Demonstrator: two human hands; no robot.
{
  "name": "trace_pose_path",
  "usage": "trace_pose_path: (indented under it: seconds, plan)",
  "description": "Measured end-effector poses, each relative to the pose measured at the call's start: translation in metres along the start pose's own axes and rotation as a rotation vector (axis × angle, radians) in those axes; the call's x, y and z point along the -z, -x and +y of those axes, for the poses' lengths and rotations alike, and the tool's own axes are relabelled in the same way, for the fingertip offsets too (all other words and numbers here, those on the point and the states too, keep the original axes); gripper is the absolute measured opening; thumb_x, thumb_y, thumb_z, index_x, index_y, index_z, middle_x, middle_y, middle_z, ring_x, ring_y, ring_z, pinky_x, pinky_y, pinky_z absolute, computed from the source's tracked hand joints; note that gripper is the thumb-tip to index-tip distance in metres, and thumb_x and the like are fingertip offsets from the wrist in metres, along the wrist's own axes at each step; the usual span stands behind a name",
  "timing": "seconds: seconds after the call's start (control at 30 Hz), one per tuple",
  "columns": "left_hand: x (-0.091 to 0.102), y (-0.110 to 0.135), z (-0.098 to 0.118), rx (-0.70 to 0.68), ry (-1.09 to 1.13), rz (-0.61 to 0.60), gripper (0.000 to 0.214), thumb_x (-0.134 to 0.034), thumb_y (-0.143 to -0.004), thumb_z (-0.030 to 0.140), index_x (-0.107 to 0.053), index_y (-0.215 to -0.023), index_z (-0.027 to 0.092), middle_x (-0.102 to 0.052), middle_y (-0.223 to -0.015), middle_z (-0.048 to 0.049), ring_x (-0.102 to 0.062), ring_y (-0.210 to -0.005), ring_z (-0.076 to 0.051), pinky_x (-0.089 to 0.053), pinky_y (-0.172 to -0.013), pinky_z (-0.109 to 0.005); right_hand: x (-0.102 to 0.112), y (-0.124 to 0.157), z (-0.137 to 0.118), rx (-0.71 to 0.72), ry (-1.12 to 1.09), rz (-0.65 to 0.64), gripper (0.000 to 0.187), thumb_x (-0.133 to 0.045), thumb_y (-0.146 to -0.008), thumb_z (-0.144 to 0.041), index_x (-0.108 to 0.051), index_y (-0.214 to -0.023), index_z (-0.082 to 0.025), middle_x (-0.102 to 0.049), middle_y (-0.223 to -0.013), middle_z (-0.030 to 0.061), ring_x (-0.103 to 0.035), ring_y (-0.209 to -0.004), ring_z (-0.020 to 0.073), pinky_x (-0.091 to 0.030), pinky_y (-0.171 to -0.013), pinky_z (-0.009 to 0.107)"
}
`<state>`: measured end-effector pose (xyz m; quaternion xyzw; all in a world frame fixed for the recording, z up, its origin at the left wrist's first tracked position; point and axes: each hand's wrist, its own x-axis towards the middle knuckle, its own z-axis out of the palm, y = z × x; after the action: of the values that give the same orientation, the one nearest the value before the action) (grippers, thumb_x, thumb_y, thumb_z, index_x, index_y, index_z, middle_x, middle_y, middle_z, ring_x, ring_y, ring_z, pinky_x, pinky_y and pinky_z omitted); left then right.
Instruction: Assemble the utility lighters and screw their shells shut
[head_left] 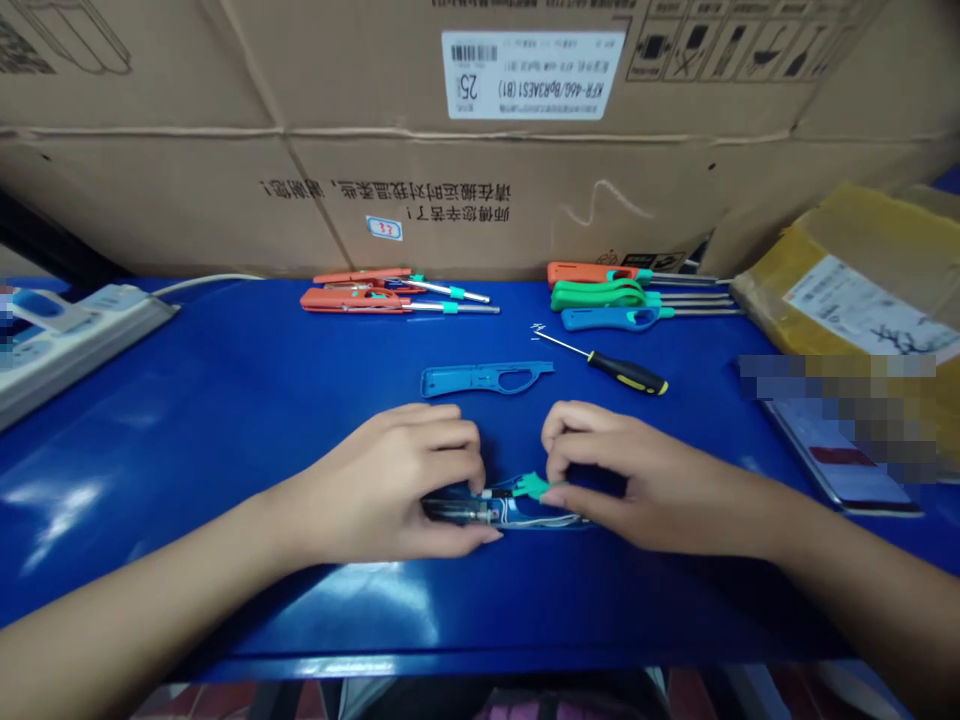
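An opened blue lighter body (517, 512) lies on the blue table (225, 420) between my hands, its wires and tube showing. My left hand (397, 485) is closed over its left end and holds it down. My right hand (637, 480) pinches a small green part (531, 486) at the lighter's top edge. Just beyond my hands lies a loose blue half shell (486, 378) of a lighter. A screwdriver (607, 366) with a black and yellow handle rests to the right of that shell.
Orange lighters (390, 292) lie at the back centre. An orange, green and blue group of lighters (622, 295) lies back right. A power strip (67, 330) sits at left, a phone (840, 455) and a yellow parcel (862, 290) at right. Cardboard boxes (480, 130) wall the back.
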<state>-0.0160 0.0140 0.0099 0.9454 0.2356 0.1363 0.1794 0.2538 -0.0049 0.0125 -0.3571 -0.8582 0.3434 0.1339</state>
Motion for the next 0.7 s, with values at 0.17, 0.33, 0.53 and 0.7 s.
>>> trace_pose_path:
  seconds: [0.17, 0.33, 0.53, 0.7]
  plan:
    - [0.001, 0.001, 0.002, 0.057, 0.048, -0.059, 0.02, -0.07, -0.091, 0.04, -0.073, -0.092, 0.02, -0.067, -0.09, -0.002, -0.063, -0.083, -0.016, -0.049, -0.077, -0.028, 0.004, -0.001, 0.012, 0.028, 0.233, 0.252, 0.008, -0.058, -0.098, -0.028, -0.062, -0.097, -0.022, -0.059, -0.103, 0.0053, -0.057, -0.101, 0.0191, -0.045, -0.093, 0.037]
    - [0.002, -0.001, 0.004, 0.063, 0.166, -0.056, 0.015, -0.066, -0.095, 0.035, -0.074, -0.095, 0.021, -0.068, -0.092, -0.0015, -0.065, -0.086, -0.015, -0.05, -0.079, -0.025, -0.009, -0.004, 0.005, 0.063, 0.26, 0.237, 0.011, -0.061, -0.097, -0.029, -0.063, -0.105, -0.022, -0.057, -0.11, 0.007, -0.053, -0.107, 0.0211, -0.045, -0.094, 0.039]
    - [0.004, -0.003, -0.001, 0.163, 0.244, 0.12, 0.013, -0.067, -0.095, 0.032, -0.073, -0.095, 0.02, -0.066, -0.093, 0.0011, -0.064, -0.084, -0.01, -0.049, -0.077, -0.02, -0.02, -0.002, -0.007, 0.084, 0.338, 0.056, 0.012, -0.056, -0.099, -0.028, -0.066, -0.102, -0.021, -0.058, -0.112, 0.0068, -0.051, -0.105, 0.0233, -0.044, -0.088, 0.041]
    - [0.0, -0.005, -0.01, 0.247, 0.068, 0.189, 0.02, -0.063, -0.097, 0.034, -0.07, -0.108, 0.019, -0.068, -0.103, -0.0027, -0.064, -0.095, -0.015, -0.049, -0.084, -0.026, -0.016, 0.0, -0.006, 0.095, 0.405, 0.074, 0.012, -0.06, -0.097, -0.031, -0.064, -0.102, -0.021, -0.059, -0.113, 0.0073, -0.052, -0.105, 0.0245, -0.042, -0.088, 0.042]
